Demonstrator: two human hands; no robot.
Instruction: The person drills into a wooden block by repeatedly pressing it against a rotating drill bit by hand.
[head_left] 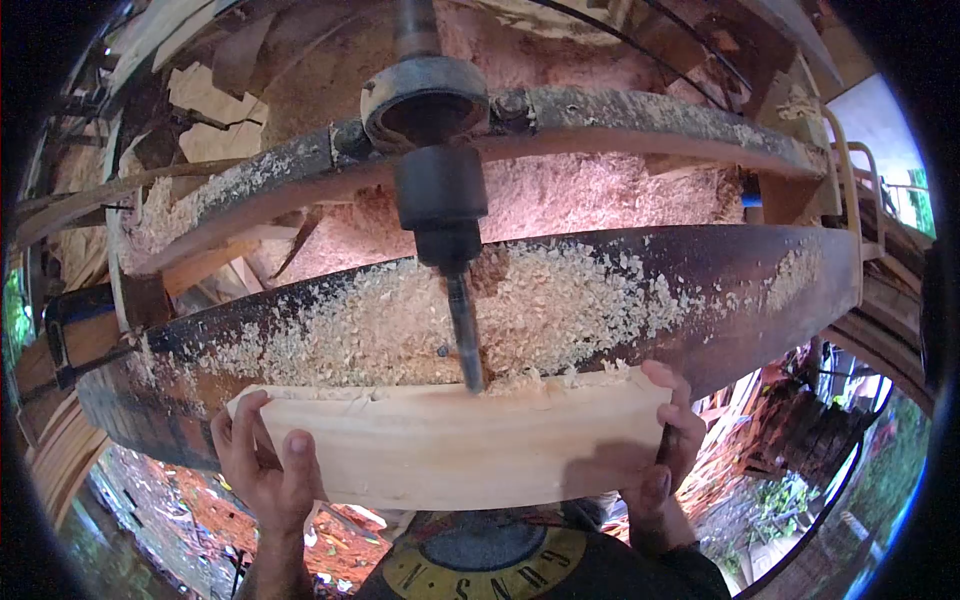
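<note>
A pale wooden board (460,450) is held between my two hands at the near edge of a dark, shavings-covered worktable. My left hand (268,462) grips its left end, with the thumb on the near face and the fingers bent over the end and upper edge. Around the right end is my right hand (665,440), its fingers curled on the edge. A drill bit (464,330) hangs from a dark chuck (440,195), its tip at the board's upper edge between my hands. From this angle I cannot tell whether the tip touches the wood.
Wood shavings (520,310) lie heaped on the worktable (790,275) behind the board. A curved beam (640,120) dusted with shavings crosses behind the chuck. Wood strips (70,455) stand at the left, and scraps (330,545) litter the ground below.
</note>
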